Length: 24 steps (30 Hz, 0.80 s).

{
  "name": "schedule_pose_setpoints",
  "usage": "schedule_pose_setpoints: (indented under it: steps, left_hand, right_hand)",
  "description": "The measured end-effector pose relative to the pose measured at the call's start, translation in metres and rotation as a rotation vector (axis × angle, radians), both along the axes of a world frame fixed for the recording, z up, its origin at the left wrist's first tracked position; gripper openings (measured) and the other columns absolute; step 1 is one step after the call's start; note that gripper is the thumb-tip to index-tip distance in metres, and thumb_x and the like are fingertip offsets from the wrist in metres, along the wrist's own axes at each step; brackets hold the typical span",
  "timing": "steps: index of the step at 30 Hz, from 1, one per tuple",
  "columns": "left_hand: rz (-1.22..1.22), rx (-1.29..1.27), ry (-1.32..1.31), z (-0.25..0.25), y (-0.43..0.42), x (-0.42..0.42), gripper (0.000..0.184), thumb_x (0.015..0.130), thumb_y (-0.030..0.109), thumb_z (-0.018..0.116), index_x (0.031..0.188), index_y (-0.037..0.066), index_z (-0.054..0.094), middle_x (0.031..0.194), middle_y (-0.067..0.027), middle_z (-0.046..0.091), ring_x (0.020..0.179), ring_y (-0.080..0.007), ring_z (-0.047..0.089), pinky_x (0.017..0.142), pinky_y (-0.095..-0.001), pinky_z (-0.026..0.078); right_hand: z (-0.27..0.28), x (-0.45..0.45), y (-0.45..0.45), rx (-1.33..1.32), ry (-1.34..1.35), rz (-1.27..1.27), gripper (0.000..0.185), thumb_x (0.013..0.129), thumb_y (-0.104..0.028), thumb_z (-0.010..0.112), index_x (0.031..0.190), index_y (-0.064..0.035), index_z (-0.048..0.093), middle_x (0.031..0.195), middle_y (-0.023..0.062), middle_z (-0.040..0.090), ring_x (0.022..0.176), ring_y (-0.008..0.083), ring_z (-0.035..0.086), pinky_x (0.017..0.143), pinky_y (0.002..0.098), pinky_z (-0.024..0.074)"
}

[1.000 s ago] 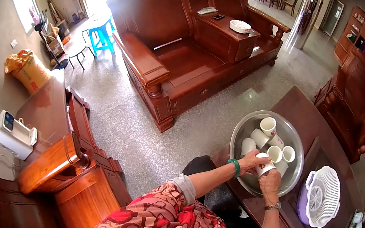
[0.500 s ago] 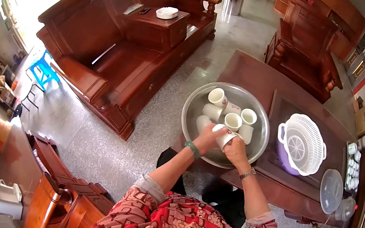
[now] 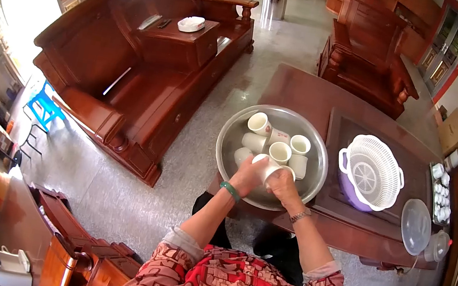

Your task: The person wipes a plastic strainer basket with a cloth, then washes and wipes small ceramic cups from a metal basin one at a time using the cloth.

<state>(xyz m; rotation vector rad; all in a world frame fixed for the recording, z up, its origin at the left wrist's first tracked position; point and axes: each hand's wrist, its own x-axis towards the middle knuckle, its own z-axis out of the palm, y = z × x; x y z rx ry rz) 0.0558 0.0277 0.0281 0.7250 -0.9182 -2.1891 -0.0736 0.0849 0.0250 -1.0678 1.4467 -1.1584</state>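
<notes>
Between my two hands is a white cup, held over the near part of a wide metal basin. My left hand is closed around the cup's left side, a green bangle at the wrist. On the other side my right hand grips it, fingers bent at its lower right; some fingertips are hidden. Inside the basin several more white cups stand or lie at different angles, one lying cup leaning near the far rim.
Right of the basin, a white strainer basket sits in a purple bowl on the brown table. Further right are a clear lid and a tray of small cups. A wooden sofa stands to the left.
The cup in my hands has turned, and both hands have shifted a little around it. The whole view has moved slightly, so the basin appears further left.
</notes>
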Motion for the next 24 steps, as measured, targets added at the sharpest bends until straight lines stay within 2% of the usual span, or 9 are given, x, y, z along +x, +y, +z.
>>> schedule_pose_setpoints:
  steps: [1,3,5,13,16,18,19,22,24]
  left_hand:
    - [-0.007,-0.001,0.0,-0.003,0.0,-0.002,0.044,0.085,0.034,0.06,0.117,0.006,0.047,0.106,-0.0037,0.057,0.093,-0.0153,0.058,0.074,-0.0315,0.051]
    - [-0.015,-0.016,-0.146,-0.01,-0.004,-0.009,0.043,0.086,0.037,0.06,0.116,0.008,0.048,0.103,-0.0025,0.058,0.094,-0.0149,0.058,0.073,-0.0321,0.051]
    - [-0.048,-0.017,-0.139,-0.017,-0.006,-0.012,0.042,0.086,0.038,0.058,0.115,0.009,0.049,0.102,-0.0024,0.059,0.094,-0.015,0.058,0.074,-0.0327,0.051]
    - [-0.081,-0.061,0.162,-0.006,-0.003,0.001,0.037,0.088,0.029,0.054,0.116,0.005,0.045,0.106,-0.0056,0.055,0.094,-0.0186,0.057,0.079,-0.0355,0.049]
    - [0.001,-0.035,0.021,-0.007,-0.001,-0.001,0.039,0.088,0.032,0.056,0.116,0.008,0.045,0.105,-0.0042,0.056,0.093,-0.0167,0.057,0.078,-0.0341,0.05]
    - [0.013,-0.048,-0.21,-0.017,-0.006,-0.009,0.043,0.087,0.038,0.057,0.117,0.01,0.045,0.103,-0.0028,0.056,0.092,-0.0154,0.057,0.076,-0.0346,0.05]
    - [0.009,-0.048,-0.208,-0.018,-0.007,-0.011,0.043,0.087,0.038,0.057,0.117,0.01,0.045,0.103,-0.0028,0.056,0.092,-0.0154,0.057,0.076,-0.0346,0.05]
    - [0.014,-0.034,-0.211,-0.012,-0.004,-0.012,0.044,0.087,0.039,0.056,0.118,0.009,0.046,0.104,-0.0037,0.057,0.09,-0.0169,0.059,0.075,-0.0343,0.051]
    - [-0.105,0.116,0.14,-0.005,-0.002,-0.004,0.045,0.087,0.04,0.054,0.117,0.006,0.048,0.107,-0.0057,0.058,0.09,-0.0185,0.059,0.074,-0.0343,0.051]
  right_hand:
    - [0.006,0.001,0.003,-0.001,0.0,-0.007,0.014,0.076,-0.016,0.06,0.07,-0.0036,0.06,0.062,0.0074,0.059,0.05,0.0169,0.056,0.043,0.0277,0.0413]
    - [0.021,0.004,0.008,-0.217,0.981,0.0,0.018,0.073,-0.017,0.06,0.066,0.0003,0.059,0.064,0.0152,0.061,0.058,0.0278,0.06,0.054,0.0365,0.0471]
    - [0.024,0.005,0.007,-0.153,0.949,-0.025,0.02,0.07,-0.017,0.06,0.066,0.003,0.059,0.065,0.0203,0.059,0.064,0.0345,0.061,0.06,0.0419,0.0473]
    - [0.028,0.002,0.01,0.115,-0.25,-0.039,0.026,0.083,-0.026,0.062,0.078,0.0,0.065,0.061,0.0013,0.058,0.046,0.0093,0.051,0.042,0.0244,0.0396]
    - [0.001,0.003,0.001,-0.052,0.033,-0.055,0.026,0.082,-0.025,0.062,0.076,-0.0002,0.064,0.062,0.0019,0.059,0.048,0.0106,0.053,0.043,0.0255,0.0407]
    - [-0.006,-0.001,-0.002,-0.377,1.01,-0.06,0.024,0.083,-0.024,0.06,0.076,-0.0008,0.064,0.063,0.0028,0.059,0.05,0.0116,0.055,0.043,0.026,0.0409]
    - [-0.006,-0.002,-0.001,-0.375,1.012,-0.063,0.024,0.083,-0.024,0.06,0.076,-0.0008,0.064,0.063,0.0028,0.059,0.05,0.0116,0.055,0.043,0.026,0.0409]
    - [0.006,0.001,0.003,-0.303,0.999,-0.037,0.023,0.084,-0.024,0.057,0.079,-0.0029,0.065,0.062,0.0029,0.059,0.049,0.0118,0.054,0.043,0.0255,0.0397]
    - [0.019,0.006,0.005,-0.037,-0.009,-0.108,0.023,0.086,-0.025,0.056,0.084,-0.0045,0.066,0.062,0.0025,0.059,0.047,0.0109,0.052,0.041,0.0245,0.0375]
